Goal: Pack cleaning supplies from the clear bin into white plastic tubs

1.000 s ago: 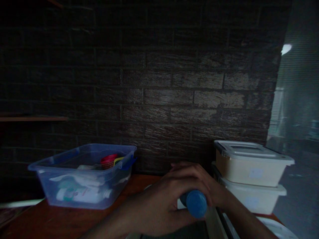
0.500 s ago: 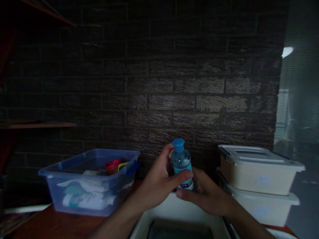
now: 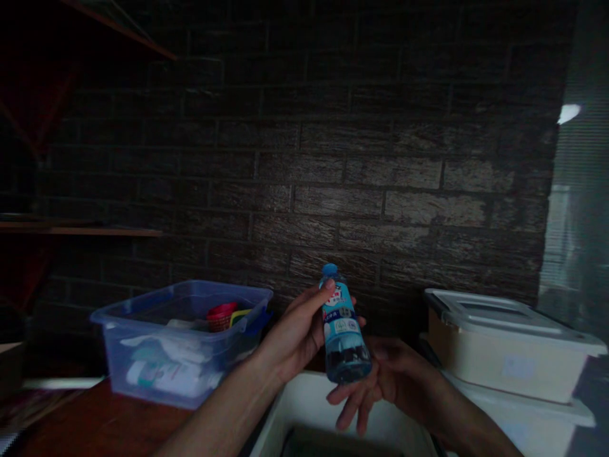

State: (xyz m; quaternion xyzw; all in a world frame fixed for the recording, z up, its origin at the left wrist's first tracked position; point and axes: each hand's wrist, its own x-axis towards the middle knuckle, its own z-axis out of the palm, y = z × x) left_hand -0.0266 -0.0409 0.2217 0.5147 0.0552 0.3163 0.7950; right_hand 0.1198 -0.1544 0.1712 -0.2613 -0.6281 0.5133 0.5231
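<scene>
A clear bottle [image 3: 341, 330] with a blue cap and a light-blue printed label is held up in the middle, its base tipped towards me. My left hand [image 3: 304, 324] wraps round its upper half, the thumb lying over the label. Just below and right of the base is my right hand [image 3: 380, 381], palm up with fingers spread; whether it touches the bottle's base I cannot tell. Under both hands stands an open white bin [image 3: 297, 409] with something dark in it.
On the left, a translucent blue tub [image 3: 157, 343] holds a red basket [image 3: 221, 316], a white bottle [image 3: 164, 379] and other items. Two lidded cream boxes [image 3: 509, 352] are stacked at the right. Behind is a dark brick wall [image 3: 314, 165], with wooden shelves [image 3: 95, 230] at left.
The bottle has turned and tilted, so its label and base now face me. My right hand has loosened from it and spread its fingers below. The view has shifted slightly.
</scene>
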